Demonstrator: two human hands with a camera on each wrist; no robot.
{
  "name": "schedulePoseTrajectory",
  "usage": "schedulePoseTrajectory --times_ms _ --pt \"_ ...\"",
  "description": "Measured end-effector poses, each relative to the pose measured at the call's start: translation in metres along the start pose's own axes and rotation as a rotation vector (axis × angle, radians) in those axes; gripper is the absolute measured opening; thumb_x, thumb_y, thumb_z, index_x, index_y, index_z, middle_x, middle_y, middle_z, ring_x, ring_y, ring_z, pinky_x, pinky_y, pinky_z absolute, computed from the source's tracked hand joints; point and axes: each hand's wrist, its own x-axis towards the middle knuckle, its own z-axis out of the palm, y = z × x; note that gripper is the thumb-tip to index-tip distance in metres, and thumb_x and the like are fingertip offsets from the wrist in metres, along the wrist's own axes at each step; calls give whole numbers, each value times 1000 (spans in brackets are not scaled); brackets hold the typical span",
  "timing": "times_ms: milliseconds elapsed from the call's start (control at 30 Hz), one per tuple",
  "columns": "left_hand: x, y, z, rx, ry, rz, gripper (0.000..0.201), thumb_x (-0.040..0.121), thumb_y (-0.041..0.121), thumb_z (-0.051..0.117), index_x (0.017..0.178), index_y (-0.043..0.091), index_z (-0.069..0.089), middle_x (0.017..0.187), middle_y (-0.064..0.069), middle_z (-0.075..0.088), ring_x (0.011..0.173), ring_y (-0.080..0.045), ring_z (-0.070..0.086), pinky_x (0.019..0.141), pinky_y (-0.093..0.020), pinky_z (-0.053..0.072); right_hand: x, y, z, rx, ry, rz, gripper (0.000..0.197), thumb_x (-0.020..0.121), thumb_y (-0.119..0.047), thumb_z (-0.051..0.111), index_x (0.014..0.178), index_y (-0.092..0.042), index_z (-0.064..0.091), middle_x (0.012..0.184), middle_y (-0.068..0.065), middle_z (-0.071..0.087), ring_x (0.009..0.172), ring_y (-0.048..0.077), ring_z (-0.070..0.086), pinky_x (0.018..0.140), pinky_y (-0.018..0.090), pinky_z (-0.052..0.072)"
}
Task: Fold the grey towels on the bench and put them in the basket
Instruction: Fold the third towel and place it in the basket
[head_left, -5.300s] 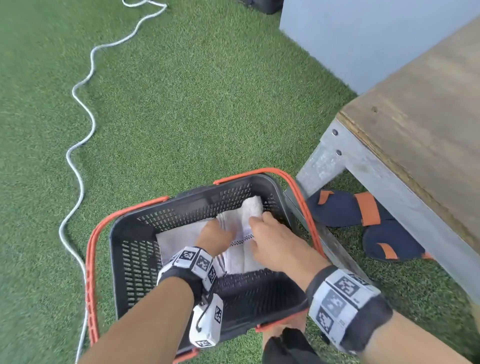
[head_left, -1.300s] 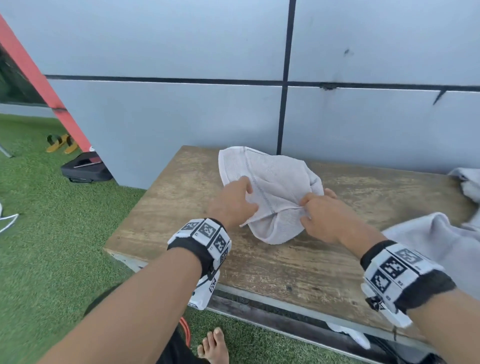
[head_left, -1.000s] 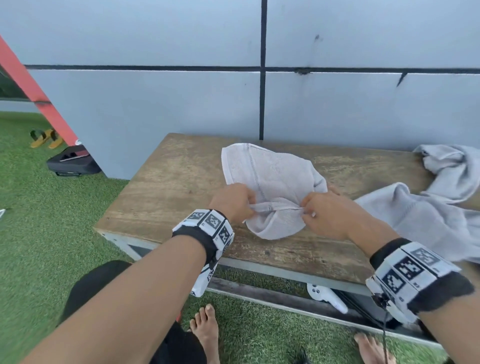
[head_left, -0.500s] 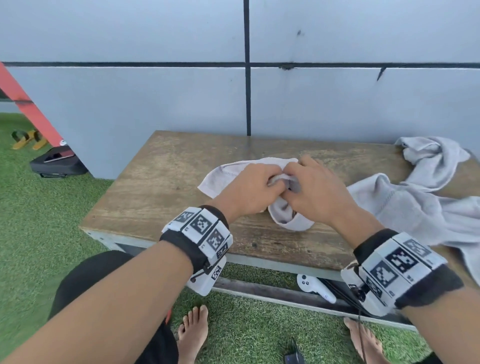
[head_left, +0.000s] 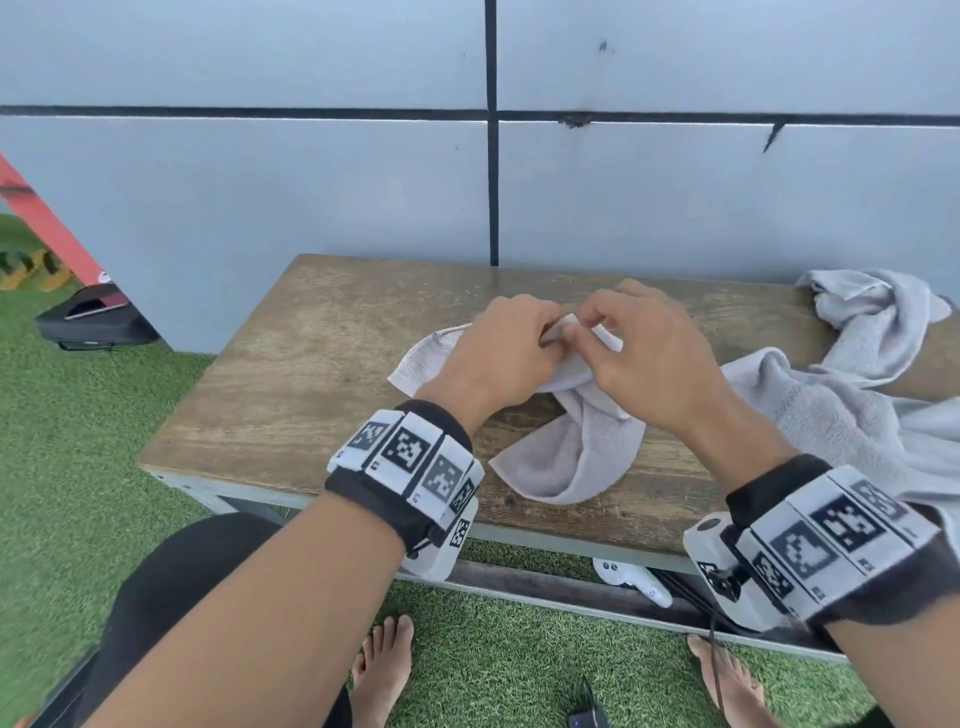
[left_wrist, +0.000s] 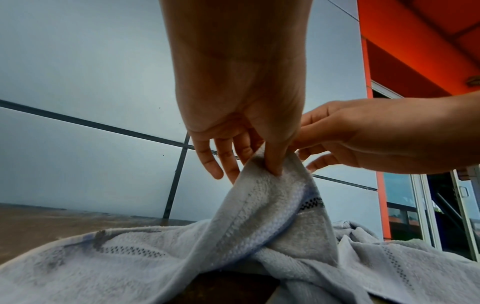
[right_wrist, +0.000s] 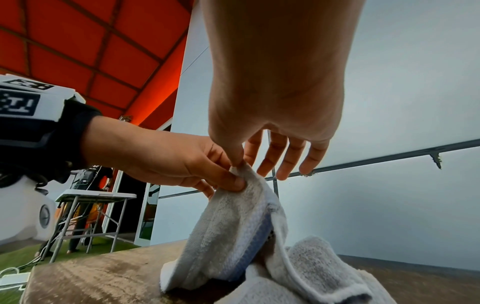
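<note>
I pinch one towel (head_left: 566, 457) edge with left hand (head_left: 498, 353) and right hand (head_left: 649, 358), other fingers loose, nothing folded yet, more towels (head_left: 852, 395) beside them waiting.

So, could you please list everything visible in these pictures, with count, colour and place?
towel in hand: one, grey, bench middle, one edge pinched up by both hands
other towels: grey, crumpled heap, bench right; count unclear
bench: one, brown wooden top, against the wall
wall: grey panels, behind the bench
grass: green, on the ground
black case: one, on the grass, far left
white controller: one, under the bench
folding table: one, white, in the background
left hand: pinches the towel
right hand: pinches the towel
</note>
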Motion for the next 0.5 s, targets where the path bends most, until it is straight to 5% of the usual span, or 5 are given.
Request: schedulePoseTrajectory --times_ms 133,267,400,500 --pt "0 -9 -3 19 -15 -103 49 89 22 68 56 15 31 53 -3 32 51 -22 30 52 -33 24 4 5 -5 -27 89 77 14 95 -38 58 91 -27 65 96 -9 63 98 19 59 77 31 43" --pt "-4 -17 -6 -1 49 -127 32 95 28 64 76 1 65 72 -17 67 68 -30 61 63 -28 38 8 16 -14 26 85 266 11 95 -36 57 97 -27 62 100 -8 66 98 19 62 83 33 48" --pt "-13 -7 -2 -78 46 -47 21 96 24 63 81 11 69 63 1 61 60 -15 52 52 -18 34 2 19 -12 136 -56 203 25 93 -32 63 117 -24 64 108 -7 64 97 14 56 81 25 37" --pt "-16 -5 1 -124 49 -19 17 96 23 63 82 13 67 61 9 54 56 -7 45 53 -19 32 0 17 -11 11 -189 123 11 94 -34 61 86 -26 64 87 -2 65 86 22 59 69 33 39"
